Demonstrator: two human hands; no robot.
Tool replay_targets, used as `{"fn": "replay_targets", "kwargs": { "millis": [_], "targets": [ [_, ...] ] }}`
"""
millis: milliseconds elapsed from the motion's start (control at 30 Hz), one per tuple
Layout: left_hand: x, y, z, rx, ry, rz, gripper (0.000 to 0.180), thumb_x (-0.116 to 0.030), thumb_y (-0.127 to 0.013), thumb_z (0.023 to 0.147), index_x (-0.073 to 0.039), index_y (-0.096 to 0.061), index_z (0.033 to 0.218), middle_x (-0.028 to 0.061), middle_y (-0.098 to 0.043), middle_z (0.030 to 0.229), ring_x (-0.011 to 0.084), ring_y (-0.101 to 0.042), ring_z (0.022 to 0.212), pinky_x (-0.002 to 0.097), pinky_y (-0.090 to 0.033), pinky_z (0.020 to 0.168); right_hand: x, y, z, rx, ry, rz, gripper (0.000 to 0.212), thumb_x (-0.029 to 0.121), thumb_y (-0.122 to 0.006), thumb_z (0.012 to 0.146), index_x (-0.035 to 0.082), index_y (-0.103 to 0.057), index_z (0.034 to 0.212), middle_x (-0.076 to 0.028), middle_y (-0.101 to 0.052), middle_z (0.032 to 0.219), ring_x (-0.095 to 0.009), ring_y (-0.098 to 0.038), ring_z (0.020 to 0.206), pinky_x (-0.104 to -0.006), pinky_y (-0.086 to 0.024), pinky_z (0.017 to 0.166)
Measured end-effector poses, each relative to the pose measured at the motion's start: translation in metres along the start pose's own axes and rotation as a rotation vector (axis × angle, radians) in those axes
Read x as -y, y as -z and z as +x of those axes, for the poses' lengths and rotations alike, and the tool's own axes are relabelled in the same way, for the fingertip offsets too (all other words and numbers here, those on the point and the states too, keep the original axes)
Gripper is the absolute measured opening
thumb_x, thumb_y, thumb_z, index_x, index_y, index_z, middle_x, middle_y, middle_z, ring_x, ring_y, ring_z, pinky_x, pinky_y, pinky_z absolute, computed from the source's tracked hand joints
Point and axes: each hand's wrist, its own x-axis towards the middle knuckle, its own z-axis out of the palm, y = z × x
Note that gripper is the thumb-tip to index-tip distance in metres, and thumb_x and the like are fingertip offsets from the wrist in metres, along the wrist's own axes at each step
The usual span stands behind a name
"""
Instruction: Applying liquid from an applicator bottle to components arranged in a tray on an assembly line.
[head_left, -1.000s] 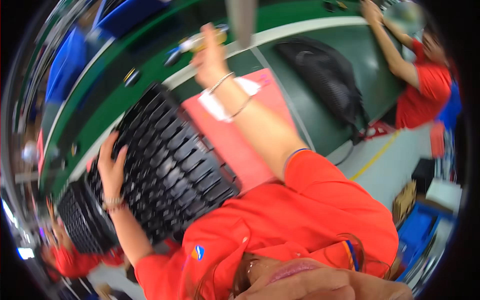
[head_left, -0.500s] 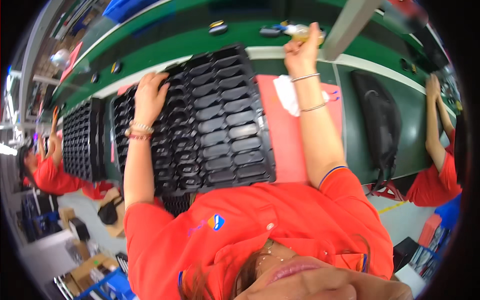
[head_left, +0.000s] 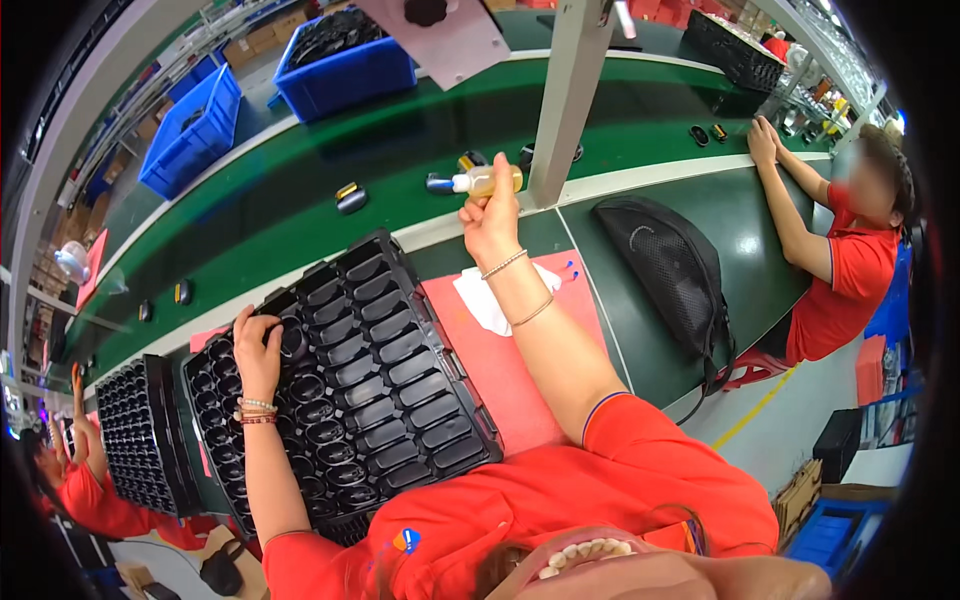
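Observation:
My right hand (head_left: 492, 225) is raised by the conveyor's near edge. It grips a small squeeze bottle (head_left: 478, 182) of yellowish liquid, white at the neck, lying sideways with its blue-tipped nozzle to the left. My left hand (head_left: 258, 355) is over the far left part of a black moulded tray (head_left: 400, 375). Its thumb and forefinger are closed around a dark oval part (head_left: 293, 340); where the part meets the tray is hard to make out. Oval pieces fill the tray's left cells, while longer cells on the right look bare.
Dark pieces with yellow marks, including one (head_left: 351, 197), lie along the green conveyor (head_left: 290, 215). A grey post (head_left: 567, 100) rises beside my right hand. A pink mat (head_left: 550, 390), white cloth (head_left: 485, 300) and black bag (head_left: 665, 270) lie rightward. A co-worker (head_left: 850, 270) sits at right.
My view has tilted and shifted, so more of the conveyor and blue bins shows. My right hand still has the bottle; my left hand stays over the tray, its fingers more bent.

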Motion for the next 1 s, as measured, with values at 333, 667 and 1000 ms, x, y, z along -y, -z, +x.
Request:
{"fn": "replay_targets", "kwargs": {
  "millis": [333,667,1000],
  "targets": [
    [0.002,-0.002,0.006,-0.041,-0.005,-0.02,0.008,-0.004,-0.064,0.073,-0.004,-0.062,0.081,0.0117,-0.062,0.09,0.0325,-0.051,0.108,0.041,-0.041,0.089,-0.007,-0.007,0.003,0.048,0.001,-0.066,0.039,0.049,-0.06,0.081,0.012,-0.052,0.076,0.005,-0.028,0.053,-0.007,-0.02,0.039,-0.0241,-0.018,0.043],
    [0.006,0.002,-0.013,-0.222,0.273,-0.36,0.006,-0.001,-0.059,0.082,0.002,-0.056,0.086,0.0056,-0.06,0.077,0.0098,-0.057,0.076,0.0236,-0.045,0.069,-0.001,0.005,-0.014,0.017,-0.001,-0.071,0.037,0.05,-0.062,0.079,0.017,-0.046,0.077,0.007,-0.027,0.053,-0.007,-0.019,0.039,-0.0235,-0.017,0.043],
    [0.033,-0.001,-0.004,-0.366,0.27,-0.537,0.02,-0.001,-0.052,0.087,0.005,-0.054,0.106,0.0086,-0.059,0.1,0.0127,-0.055,0.09,0.0245,-0.044,0.08,-0.009,-0.002,-0.003,0.058,0.037,-0.078,0.036,0.047,-0.064,0.079,0.015,-0.05,0.075,0.007,-0.037,0.052,-0.004,-0.024,0.037,-0.0217,-0.02,0.038]
  ]
}}
